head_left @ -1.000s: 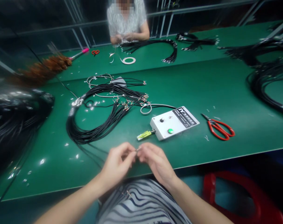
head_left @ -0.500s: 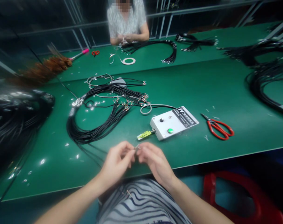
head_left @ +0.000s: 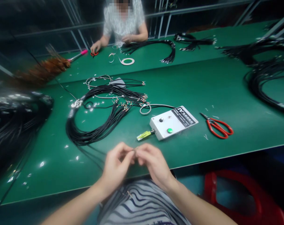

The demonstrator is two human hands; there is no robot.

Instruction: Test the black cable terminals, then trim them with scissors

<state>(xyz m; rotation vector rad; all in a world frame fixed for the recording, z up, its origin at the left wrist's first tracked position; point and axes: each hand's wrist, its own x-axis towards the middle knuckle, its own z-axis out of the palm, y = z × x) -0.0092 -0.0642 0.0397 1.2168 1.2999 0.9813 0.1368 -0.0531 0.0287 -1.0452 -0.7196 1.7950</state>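
My left hand [head_left: 117,164] and my right hand [head_left: 153,161] meet at the table's near edge, thumbs and forefingers pinched together. Between the fingertips are the thin wire ends [head_left: 135,149] of a cable, mostly covered by the fingers. Black cables [head_left: 89,154] trail from the table toward my left hand, and another cable's bare ends [head_left: 129,194] show over my lap. Just beyond my hands lies a white control box [head_left: 162,128] with a green button and a yellow-green tip [head_left: 144,135]. A looped bundle of black cables [head_left: 85,137] with stripped ends lies to the left.
Red-handled scissors [head_left: 219,127] lie right of the box. More black cables [head_left: 17,115] are heaped at left and coiled [head_left: 259,90] at right. Across the table a co-worker [head_left: 124,26] sits near a tape roll [head_left: 128,61] and a brush [head_left: 50,65]. A red stool [head_left: 249,190] stands below.
My right fingertips have come closer to my left ones, covering more of the wire ends. The co-worker's hand has reached out to the red-handled tool across the table.
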